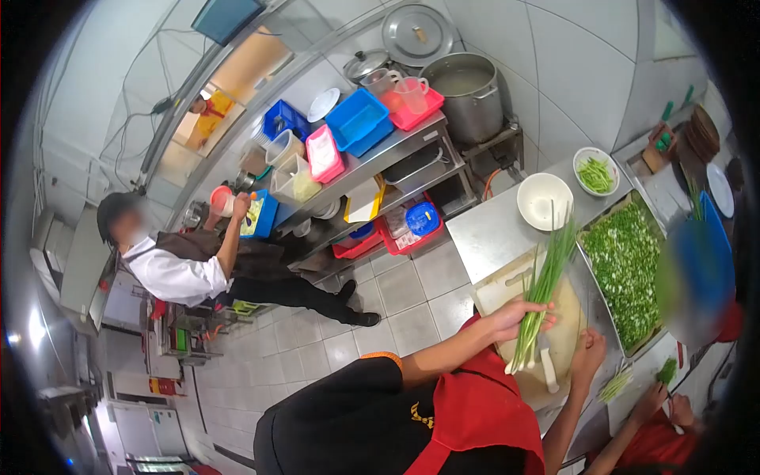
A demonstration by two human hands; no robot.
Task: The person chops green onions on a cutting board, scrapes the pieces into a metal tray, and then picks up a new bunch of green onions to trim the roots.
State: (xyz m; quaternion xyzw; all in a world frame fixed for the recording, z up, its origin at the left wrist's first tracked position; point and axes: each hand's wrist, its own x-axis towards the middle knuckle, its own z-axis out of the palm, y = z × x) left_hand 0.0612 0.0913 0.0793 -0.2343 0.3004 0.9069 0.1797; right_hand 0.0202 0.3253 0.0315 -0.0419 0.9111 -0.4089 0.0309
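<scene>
My left hand is closed round a bunch of green onions, held over the cutting board with the white root ends toward me. My right hand is beside the board's right edge, its fingers curled together; whatever is in them, if anything, is too small to make out. Under the bunch, a knife with a pale handle lies on the worn cutting board. A tray of chopped green onions stands to the right of the board.
Beyond the board are a white bowl and a bowl of cut green stalks. Cut stalks lie at the lower right, near a co-worker's hands. Another person stands at the left shelf. A large pot sits behind.
</scene>
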